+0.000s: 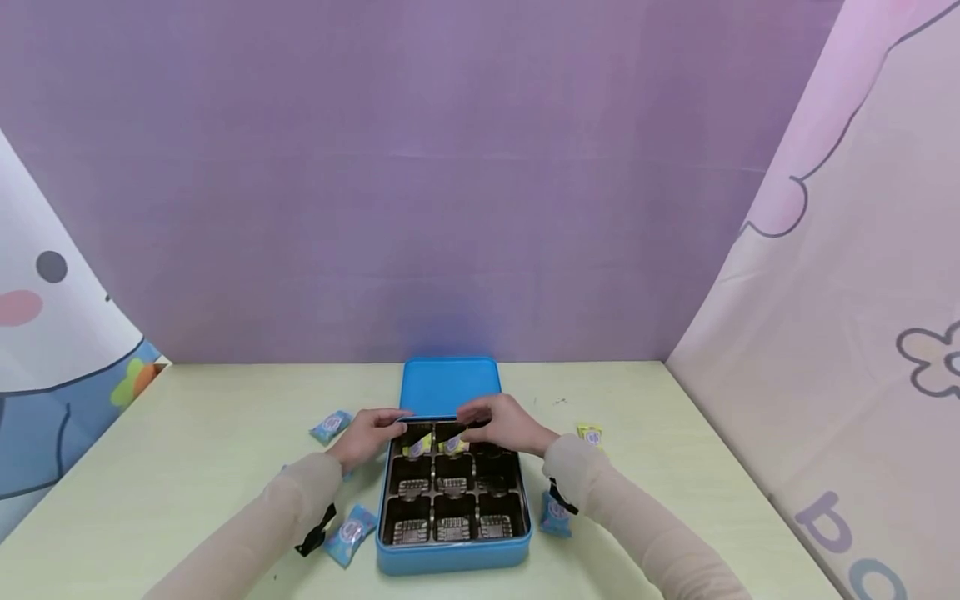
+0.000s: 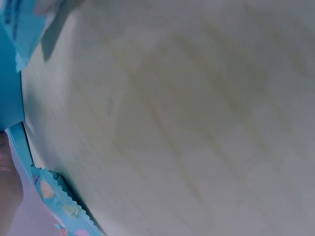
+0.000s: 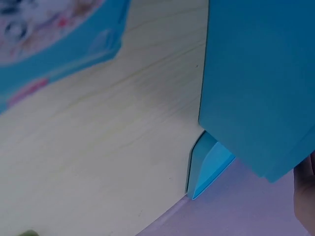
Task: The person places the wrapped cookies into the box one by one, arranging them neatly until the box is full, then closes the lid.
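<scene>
Blue tin point(image 1: 453, 557) meets left hand point(image 1: 371, 435), grip unclear; right hand point(image 1: 504, 423) overhangs, thumb and fingers apart.

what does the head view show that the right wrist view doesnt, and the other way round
Only the head view: the dark compartment tray, the yellow packets in its back row, and both pale sleeves.

Only the right wrist view: a close, broad look at the box's outer side wall.

Both: the blue box, its lid, a blue packet and purple backdrop.

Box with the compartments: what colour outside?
The box is blue outside; the head view shows it best.
</scene>
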A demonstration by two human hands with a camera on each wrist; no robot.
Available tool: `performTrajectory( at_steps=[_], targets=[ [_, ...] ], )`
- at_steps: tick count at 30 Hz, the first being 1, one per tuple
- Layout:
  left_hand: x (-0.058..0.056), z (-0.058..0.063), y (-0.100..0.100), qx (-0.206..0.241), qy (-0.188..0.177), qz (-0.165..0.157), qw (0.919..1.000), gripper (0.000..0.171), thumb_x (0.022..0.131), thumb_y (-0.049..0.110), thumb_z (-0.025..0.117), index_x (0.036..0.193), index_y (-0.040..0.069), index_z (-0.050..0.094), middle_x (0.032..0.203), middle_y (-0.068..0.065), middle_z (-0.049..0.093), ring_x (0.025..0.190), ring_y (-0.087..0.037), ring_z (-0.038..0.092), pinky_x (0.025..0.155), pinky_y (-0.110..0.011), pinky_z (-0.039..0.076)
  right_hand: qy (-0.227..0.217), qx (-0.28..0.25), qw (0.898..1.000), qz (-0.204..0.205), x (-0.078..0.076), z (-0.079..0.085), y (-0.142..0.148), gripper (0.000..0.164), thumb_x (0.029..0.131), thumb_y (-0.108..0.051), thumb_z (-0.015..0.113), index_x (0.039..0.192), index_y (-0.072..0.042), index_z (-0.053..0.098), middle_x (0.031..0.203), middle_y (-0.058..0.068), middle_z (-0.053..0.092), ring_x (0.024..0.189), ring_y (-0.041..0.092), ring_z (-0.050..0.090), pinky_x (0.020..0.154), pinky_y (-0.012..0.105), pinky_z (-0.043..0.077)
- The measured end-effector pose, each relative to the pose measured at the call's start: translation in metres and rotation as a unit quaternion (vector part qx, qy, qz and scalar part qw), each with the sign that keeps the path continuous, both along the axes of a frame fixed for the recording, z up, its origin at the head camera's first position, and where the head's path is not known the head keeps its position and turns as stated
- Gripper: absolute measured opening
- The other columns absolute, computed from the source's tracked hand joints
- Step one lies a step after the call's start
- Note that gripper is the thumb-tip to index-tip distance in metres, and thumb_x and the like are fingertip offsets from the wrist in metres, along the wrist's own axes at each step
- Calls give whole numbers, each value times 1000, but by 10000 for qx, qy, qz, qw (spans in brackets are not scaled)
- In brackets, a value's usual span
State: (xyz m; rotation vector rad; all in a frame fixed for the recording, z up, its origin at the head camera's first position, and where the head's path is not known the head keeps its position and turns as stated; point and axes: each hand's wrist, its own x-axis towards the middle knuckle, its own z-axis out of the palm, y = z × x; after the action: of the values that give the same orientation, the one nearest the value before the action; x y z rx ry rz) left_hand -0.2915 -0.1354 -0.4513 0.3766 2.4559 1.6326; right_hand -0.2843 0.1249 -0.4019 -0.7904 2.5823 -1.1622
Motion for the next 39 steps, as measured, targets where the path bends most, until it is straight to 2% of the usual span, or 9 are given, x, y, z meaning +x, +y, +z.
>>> performTrajectory(
  at_steps=[3,9,13,17,21,27,36,39],
  targets=[
    [-1,0,0,-24,18,6,10000,31,93,17,54,122,10,60,134,-16,50,123,-35,45,98,-48,43,-34,-122,9999,-64,0,0,3,35,85,-19,66,119,-10,61,112,5,64,104,21,60,89,35,49],
    [-2,1,1,-31,-12,7,10000,32,93,17,54,123,9,59,134,-16,49,124,-36,44,98,-48,42,56,-21,9998,-177,0,1,13,35,85,-20,66,120,-15,61,114,2,64,105,18,59,89,32,49],
    [-2,1,1,0,8,20,10000,32,93,17,55,123,9,59,133,-16,50,123,-36,44,98,-48,42,154,-43,9995,-260,2,2,23,35,86,-19,65,121,-14,60,116,3,63,108,20,58,92,36,48],
    [-2,-1,1,25,-21,-25,10000,32,93,17,55,123,9,59,133,-17,49,123,-36,44,98,-48,43,65,-112,9992,-369,4,3,33,36,87,-20,63,122,-14,59,119,5,61,111,22,57,97,41,45],
    [-2,-2,1,41,-30,13,10000,32,93,17,55,123,9,59,134,-16,49,124,-36,43,98,-48,42,14,-133,9984,-541,5,5,41,35,87,-22,64,121,-16,60,120,4,61,112,21,56,99,41,43],
    [-1,-1,2,48,-22,-11,10000,31,93,16,54,123,9,60,134,-17,49,124,-36,44,97,-48,43,20,-206,9964,-826,7,8,56,32,86,-22,65,117,-18,62,117,4,62,111,24,56,98,43,44],
    [2,0,4,-17,69,-64,10000,32,94,17,53,123,7,59,133,-19,49,122,-37,45,96,-48,44,125,-231,9933,-1128,9,9,85,32,86,-22,65,116,-12,62,116,13,62,107,25,58,93,39,48],
    [2,0,5,46,-20,-6,10000,31,93,16,54,123,8,59,134,-18,49,123,-36,45,97,-48,43,159,-193,9922,-1222,10,9,93,33,85,-22,66,116,-11,62,116,13,62,107,26,58,90,38,50]
  ],
)
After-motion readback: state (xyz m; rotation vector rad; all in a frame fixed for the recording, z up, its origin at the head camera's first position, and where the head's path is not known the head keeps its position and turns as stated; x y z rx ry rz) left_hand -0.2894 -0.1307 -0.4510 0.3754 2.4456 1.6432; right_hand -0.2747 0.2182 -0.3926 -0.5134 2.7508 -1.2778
